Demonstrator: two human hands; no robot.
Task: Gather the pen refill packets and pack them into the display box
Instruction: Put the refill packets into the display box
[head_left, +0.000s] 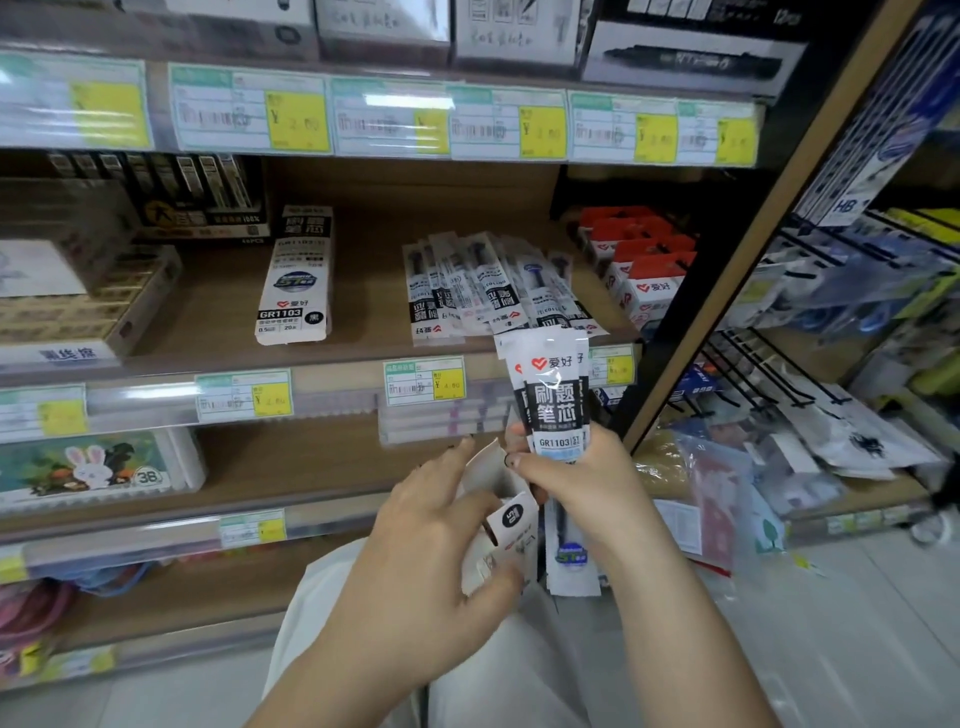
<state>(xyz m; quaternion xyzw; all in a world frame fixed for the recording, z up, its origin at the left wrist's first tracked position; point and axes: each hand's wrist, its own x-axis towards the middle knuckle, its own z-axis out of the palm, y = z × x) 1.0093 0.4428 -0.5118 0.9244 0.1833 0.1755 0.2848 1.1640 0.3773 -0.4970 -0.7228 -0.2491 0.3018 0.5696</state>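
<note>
Pen refill packets (556, 400), black-and-white plastic, pinched upright by right hand (576, 483), likely for sliding into small white card display box (511, 519) gripped by left hand (426, 525) at eight o'clock

the wooden shelf (363, 332) carries a loose fan of refill packets (488, 291) lying flat near its front edge, a white refill box (298, 280) lying well apart to their left, red-topped boxes (644, 260) rowed at far right, and a tray of tan boxes (88, 306) at far left.
</note>
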